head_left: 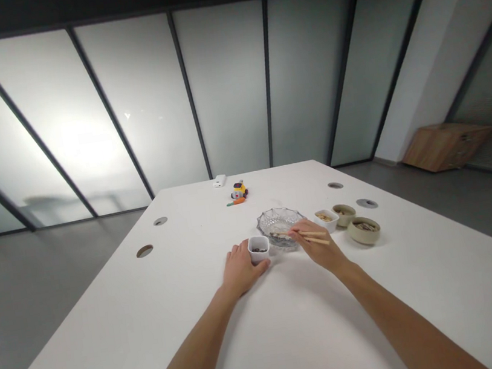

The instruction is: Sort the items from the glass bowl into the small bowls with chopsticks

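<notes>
My left hand (239,269) is wrapped around the near left side of a small white square cup (260,257), which has dark bits at its bottom. In my right hand (316,246) is a pair of wooden chopsticks (314,236), their tips reaching left over a clear cut-glass bowl (279,215). Something pale lies in that bowl, too small to make out. The glass bowl stands just beyond and right of the white cup. Whether the chopsticks pinch anything cannot be seen.
Right of my right hand stand a white cup of yellowish pieces (327,220), a small green bowl (344,214) and a larger green bowl (364,231) with contents. Farther back are a yellow toy vehicle (239,189), a toy carrot (236,202) and a white box (219,181). Round holes pierce the white table (191,314).
</notes>
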The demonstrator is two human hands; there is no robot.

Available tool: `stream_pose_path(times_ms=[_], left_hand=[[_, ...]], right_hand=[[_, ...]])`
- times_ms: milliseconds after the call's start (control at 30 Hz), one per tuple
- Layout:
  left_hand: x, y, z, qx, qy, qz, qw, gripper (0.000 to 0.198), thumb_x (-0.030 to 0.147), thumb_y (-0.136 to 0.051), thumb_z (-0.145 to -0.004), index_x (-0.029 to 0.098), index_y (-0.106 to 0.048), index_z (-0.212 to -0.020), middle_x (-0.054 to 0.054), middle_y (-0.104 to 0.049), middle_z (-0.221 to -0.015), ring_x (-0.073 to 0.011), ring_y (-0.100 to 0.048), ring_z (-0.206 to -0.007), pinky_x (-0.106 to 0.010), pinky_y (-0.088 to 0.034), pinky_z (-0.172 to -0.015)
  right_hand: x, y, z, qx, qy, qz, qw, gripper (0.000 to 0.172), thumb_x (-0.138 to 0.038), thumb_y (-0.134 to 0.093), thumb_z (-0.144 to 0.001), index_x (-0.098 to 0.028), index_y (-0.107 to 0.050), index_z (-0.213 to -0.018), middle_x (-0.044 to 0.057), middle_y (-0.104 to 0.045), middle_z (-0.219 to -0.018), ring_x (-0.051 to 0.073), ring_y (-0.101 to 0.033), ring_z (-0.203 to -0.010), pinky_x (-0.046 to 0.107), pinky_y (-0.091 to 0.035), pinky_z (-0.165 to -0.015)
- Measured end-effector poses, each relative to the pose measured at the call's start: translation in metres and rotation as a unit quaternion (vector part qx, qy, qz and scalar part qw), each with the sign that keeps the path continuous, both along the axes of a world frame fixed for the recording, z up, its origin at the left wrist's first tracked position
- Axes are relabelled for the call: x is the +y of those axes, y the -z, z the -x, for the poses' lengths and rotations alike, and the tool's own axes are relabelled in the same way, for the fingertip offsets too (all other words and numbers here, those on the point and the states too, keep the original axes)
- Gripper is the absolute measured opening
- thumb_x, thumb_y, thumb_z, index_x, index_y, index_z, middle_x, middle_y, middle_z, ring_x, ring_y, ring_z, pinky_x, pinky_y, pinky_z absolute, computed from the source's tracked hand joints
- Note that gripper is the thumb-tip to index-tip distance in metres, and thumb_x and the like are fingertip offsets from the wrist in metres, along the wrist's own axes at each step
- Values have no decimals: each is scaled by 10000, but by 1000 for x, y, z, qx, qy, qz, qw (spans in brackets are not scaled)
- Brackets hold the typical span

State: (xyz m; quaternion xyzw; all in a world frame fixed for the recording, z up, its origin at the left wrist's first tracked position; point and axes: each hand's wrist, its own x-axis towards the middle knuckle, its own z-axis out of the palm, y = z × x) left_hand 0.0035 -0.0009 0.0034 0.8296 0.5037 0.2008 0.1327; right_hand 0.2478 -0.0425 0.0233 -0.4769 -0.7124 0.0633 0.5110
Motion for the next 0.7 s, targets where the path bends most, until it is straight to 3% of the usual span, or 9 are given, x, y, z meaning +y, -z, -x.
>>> stream_pose_path(times_ms=[700], left_hand=[[1, 2, 0, 2, -1, -1, 1000, 493, 566, -656, -870, 229, -567, -1219, -105, -708, -1199, -322, -619, -1155, -422, -457, -967]], right_hand=[[4, 10, 0, 24, -32, 24, 999, 295, -471, -608, -1012, -249, -702, -842, 42, -678, -865, 209, -622, -817, 349, -514, -741]])
